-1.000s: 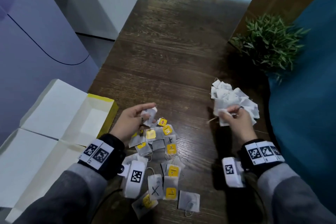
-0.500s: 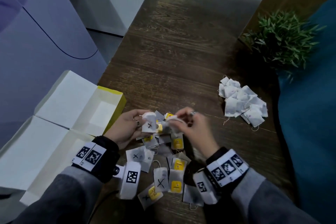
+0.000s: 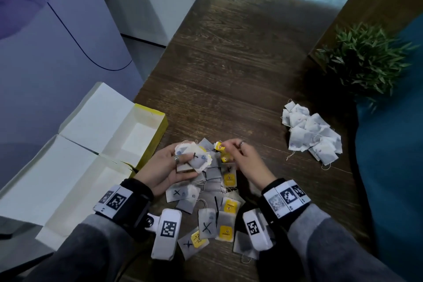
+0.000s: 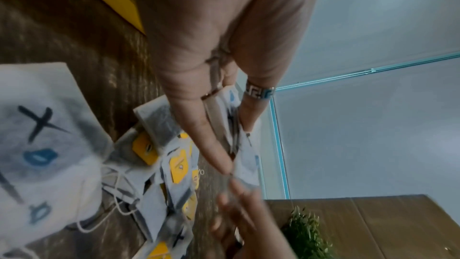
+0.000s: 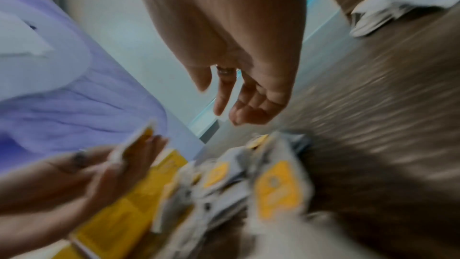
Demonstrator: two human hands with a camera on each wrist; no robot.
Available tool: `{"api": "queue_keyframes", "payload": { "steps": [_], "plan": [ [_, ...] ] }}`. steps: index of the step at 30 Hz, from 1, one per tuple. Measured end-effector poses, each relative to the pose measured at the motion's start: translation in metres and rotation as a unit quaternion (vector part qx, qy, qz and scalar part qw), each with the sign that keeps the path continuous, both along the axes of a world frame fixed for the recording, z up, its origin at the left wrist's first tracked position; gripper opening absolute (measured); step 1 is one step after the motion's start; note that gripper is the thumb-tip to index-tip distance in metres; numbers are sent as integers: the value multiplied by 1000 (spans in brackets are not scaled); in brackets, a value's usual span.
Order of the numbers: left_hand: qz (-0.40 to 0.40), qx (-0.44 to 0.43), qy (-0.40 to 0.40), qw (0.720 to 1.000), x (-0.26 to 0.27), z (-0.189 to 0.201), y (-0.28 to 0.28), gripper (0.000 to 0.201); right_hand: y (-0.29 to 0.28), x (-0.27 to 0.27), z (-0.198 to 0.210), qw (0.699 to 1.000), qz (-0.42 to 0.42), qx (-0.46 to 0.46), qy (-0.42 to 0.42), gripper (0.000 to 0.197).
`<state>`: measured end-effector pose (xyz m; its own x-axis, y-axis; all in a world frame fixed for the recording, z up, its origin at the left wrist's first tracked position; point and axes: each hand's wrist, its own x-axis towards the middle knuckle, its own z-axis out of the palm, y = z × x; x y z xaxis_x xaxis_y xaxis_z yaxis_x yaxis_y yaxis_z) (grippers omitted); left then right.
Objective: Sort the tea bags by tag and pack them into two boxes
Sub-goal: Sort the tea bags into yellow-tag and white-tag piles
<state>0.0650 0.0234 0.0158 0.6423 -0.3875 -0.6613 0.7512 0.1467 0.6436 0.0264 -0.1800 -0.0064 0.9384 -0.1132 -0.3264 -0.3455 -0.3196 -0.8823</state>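
back from the sorted pile at the desk's right, where it was a second ago, the right hand now hovers over the mixed heap of tea bags beside the left hand. left hand's grip: thumb and fingers clamped on a small bunch of tea bags (one carries a black x and blue marks), held just above the heap. right hand's grip: fingers loosely curled and apart in the right wrist view, holding nothing there; from the head camera its fingertips sit at a yellow tag, contact unclear. heap on the dark wooden desk mixes yellow-tagged bags with bags marked with an x. sorted pile of white bags lies well apart, near a green plant. two open boxes at the left edge: a yellow-sided box and a white box nearer the person, both showing white interiors.
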Motion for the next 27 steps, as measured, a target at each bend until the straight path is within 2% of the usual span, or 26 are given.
{"api": "queue_keyframes", "payload": {
  "steps": [1,4,6,12,15,16,18,20,23,25,27],
  "plan": [
    [7,0,4,1000,2,-1,2,30,-8,-2,-7,998,29,-47,25,12],
    [21,-9,10,1000,6,0,6,19,-22,-10,-25,970,148,-174,84,43],
    [24,-8,6,1000,8,1,7,16,-22,-13,-27,959,167,-210,86,45],
    [35,-5,4,999,10,-2,2,20,-28,-18,-25,967,135,-208,58,26],
    [48,37,-43,997,7,-5,0,31,-31,-25,-11,978,126,-163,25,25],
    [40,56,-68,995,5,-5,-1,33,-31,-28,-4,983,111,-148,2,28],
    [8,77,-96,992,0,-5,-2,21,-28,-33,10,985,62,-135,-89,30],
    [-31,89,-106,990,-6,-3,-3,18,-22,-38,19,956,36,-170,-237,27],
    [-61,99,-95,989,-12,2,-10,26,-11,-42,20,878,40,-236,-415,21],
    [-74,76,-80,991,-16,7,-16,26,-4,-41,17,834,34,-267,-481,25],
    [-83,24,-46,995,-19,13,-20,27,4,-41,13,813,46,-283,-508,25]
  ]
}}
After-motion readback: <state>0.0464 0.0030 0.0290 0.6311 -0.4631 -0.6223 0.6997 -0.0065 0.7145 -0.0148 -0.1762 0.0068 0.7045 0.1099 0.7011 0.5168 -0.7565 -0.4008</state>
